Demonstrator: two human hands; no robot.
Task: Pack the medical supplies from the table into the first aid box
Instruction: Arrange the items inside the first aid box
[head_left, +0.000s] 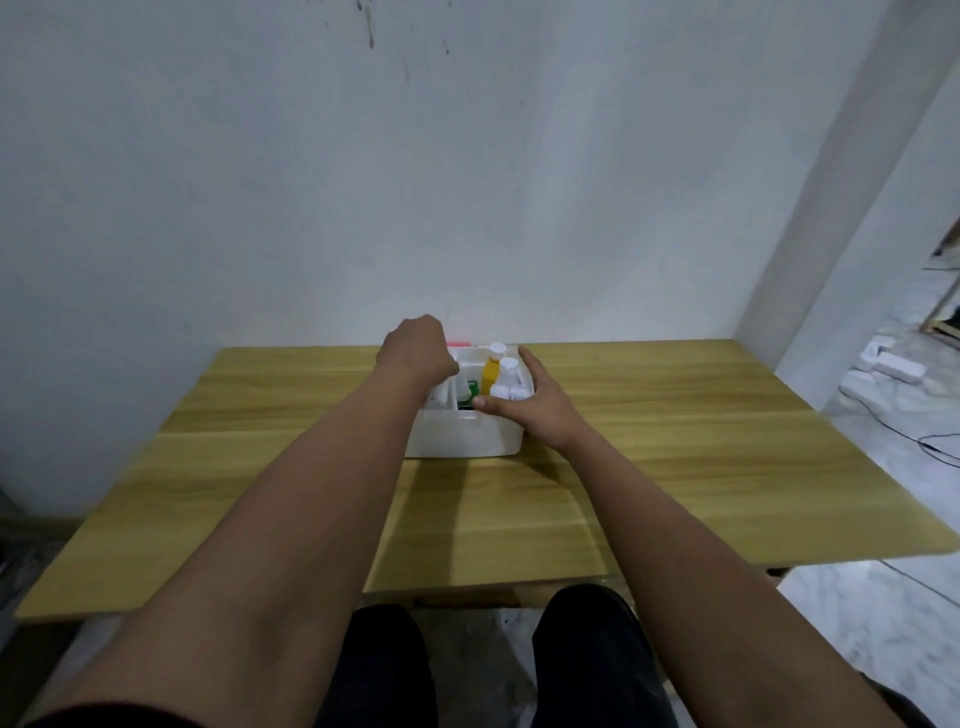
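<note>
A white first aid box stands open on the wooden table, near its far middle. Inside stand a yellow bottle with a white cap, several small white bottles and a green item; a pink edge shows behind the box. My left hand hovers over the box's left side with fingers curled downward; what it holds, if anything, is hidden. My right hand rests on the box's right rim, thumb at the front edge, fingers along the right wall.
A pale wall rises right behind the table. To the right, on the floor, lie white power strips and dark cables. My dark-trousered knees sit under the table's near edge.
</note>
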